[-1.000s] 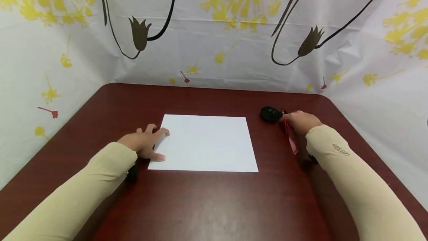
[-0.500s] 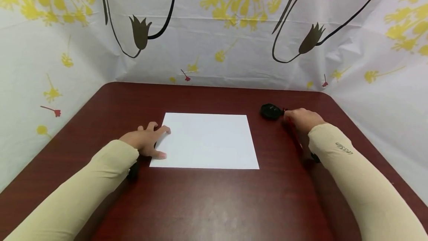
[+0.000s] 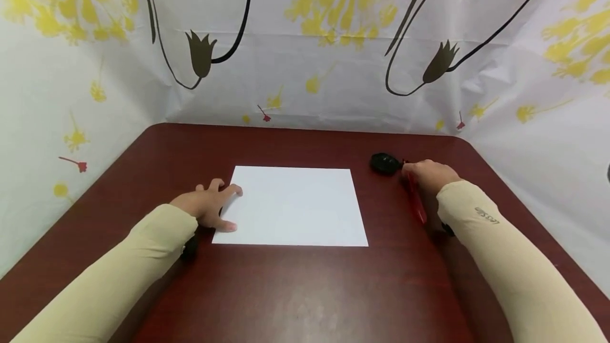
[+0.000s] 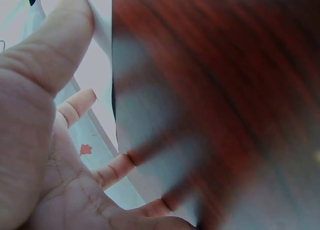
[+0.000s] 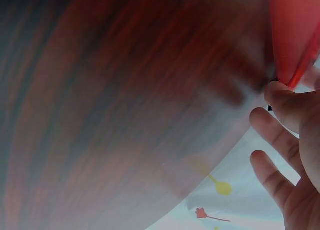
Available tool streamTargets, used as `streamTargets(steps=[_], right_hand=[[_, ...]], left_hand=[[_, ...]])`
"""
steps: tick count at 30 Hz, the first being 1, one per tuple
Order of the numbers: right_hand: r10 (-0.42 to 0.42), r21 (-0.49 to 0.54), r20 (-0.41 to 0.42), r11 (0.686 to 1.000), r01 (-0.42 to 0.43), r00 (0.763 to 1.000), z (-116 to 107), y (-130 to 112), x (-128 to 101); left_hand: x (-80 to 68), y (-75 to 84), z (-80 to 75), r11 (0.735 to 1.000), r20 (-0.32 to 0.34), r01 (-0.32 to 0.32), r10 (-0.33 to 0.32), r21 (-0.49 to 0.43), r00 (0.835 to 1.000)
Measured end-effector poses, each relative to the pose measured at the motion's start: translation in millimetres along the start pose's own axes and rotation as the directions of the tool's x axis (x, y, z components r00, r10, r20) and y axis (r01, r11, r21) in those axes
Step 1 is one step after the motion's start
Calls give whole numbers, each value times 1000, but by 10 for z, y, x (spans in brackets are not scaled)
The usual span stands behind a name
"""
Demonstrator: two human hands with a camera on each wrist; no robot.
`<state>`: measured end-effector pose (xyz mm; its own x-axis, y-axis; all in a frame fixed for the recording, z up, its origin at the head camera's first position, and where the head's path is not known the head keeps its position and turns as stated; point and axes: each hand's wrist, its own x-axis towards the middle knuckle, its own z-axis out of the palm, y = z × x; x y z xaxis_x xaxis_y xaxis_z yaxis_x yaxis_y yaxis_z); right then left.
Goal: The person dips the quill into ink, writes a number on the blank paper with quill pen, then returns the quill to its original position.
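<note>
A white sheet of paper (image 3: 293,206) lies flat on the dark red-brown table. My left hand (image 3: 206,207) rests at its left edge, fingers spread, thumb and index fingertip on the paper. In the left wrist view the thumb (image 4: 57,44) lies by the paper's edge. At the right, my right hand (image 3: 431,175) pinches one end of a long, flat, shiny red piece (image 3: 416,206) between thumb and fingers. The red piece (image 5: 295,34) looks smooth and slightly see-through in the right wrist view; its exact kind is unclear. A black oval object (image 3: 385,163) lies just left of those fingertips.
The wood-look table (image 3: 305,290) has rounded far corners. A white sheet with yellow and brown flower prints (image 3: 286,68) hangs behind it and along both sides. The table surface is blurred in both wrist views.
The red piece in my right hand has turned, looking broad, then thin, then a little wider. Both hands stay nearly in place. The head view has shifted slightly up and down.
</note>
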<state>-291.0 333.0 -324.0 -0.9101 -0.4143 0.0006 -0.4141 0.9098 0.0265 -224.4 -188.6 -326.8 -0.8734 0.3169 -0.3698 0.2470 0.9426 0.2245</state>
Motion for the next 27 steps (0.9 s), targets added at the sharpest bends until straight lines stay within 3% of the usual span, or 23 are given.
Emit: streamTargets(steps=[14, 27], right_hand=[[-27, -41, -36, 999, 25, 999, -15, -1, -25], [-25, 13, -83, 1000, 26, 996, -26, 24, -47]], left_hand=[[16, 21, 5, 1000, 6, 16, -16, -13, 1000], [13, 32, -7, 999, 27, 33, -32, -25, 999]])
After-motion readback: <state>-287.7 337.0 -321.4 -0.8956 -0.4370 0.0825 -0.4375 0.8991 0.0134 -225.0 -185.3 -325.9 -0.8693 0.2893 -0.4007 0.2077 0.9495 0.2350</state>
